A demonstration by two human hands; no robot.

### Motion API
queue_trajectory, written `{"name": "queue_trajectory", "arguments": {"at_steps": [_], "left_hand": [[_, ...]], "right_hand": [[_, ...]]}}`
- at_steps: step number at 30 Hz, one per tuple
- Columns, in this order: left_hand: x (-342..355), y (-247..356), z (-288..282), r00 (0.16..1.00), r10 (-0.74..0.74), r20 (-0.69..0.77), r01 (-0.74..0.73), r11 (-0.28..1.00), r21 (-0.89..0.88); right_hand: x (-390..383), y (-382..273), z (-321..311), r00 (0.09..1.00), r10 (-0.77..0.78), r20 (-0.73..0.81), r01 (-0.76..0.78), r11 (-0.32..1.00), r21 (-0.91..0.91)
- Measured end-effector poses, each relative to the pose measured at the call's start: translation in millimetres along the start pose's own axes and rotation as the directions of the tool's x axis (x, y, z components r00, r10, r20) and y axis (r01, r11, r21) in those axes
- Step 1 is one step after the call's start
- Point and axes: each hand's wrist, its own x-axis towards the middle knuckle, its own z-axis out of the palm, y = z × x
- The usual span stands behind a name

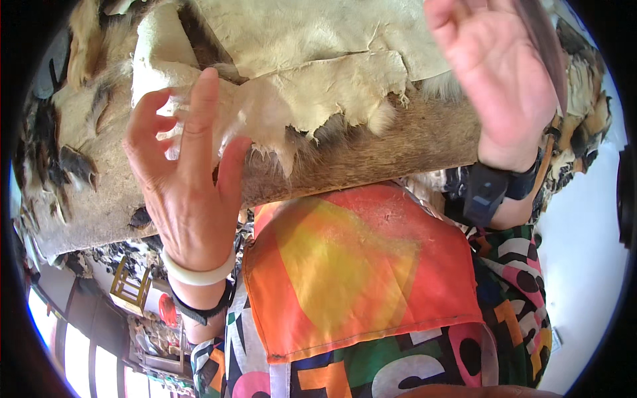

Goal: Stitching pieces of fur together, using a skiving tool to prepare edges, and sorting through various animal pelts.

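A pale animal hide (312, 86) lies flesh side up over a worn wooden board (385, 152), its torn near edge fringed with fur. My left hand (186, 159) is at the hide's left part, thumb and fingers spread apart. Its fingers overlap a folded whitish flap (162, 50); whether they press on it I cannot tell. To the right, my right hand (507, 79) is raised with its palm toward me, blurred and open, fingertips cut off by the upper edge. Beside it shows a blurred brownish-grey flat shape (545, 43), its kind unclear.
Furry scraps (76, 166) hang at the board's left, and more hide pieces (587, 99) are heaped at the right. An orange-red and yellow apron (365, 265) covers my front below the board. A small wooden chair (131, 288) stands at lower left.
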Motion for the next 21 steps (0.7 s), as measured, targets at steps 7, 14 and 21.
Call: {"name": "queue_trajectory", "arguments": {"at_steps": [7, 14, 21], "left_hand": [[20.4, 4.7, 8.0, 1.0, 0.004, 0.016, -0.003, 0.999, -0.049], [29.9, 3.4, 11.1, 1.0, 0.013, 0.014, -0.014, 0.998, 0.062], [47.1, 12.5, -3.0, 0.994, 0.021, 0.108, -0.032, 0.994, 0.104]], "right_hand": [[-12.9, 56.6, -2.1, 0.986, 0.169, 0.005, -0.103, 0.624, -0.775], [-16.8, 84.2, -26.7, 0.964, 0.116, 0.238, 0.18, 0.373, -0.91], [-20.1, 87.4, -27.0, 0.96, 0.025, 0.279, 0.259, 0.304, -0.917]]}}
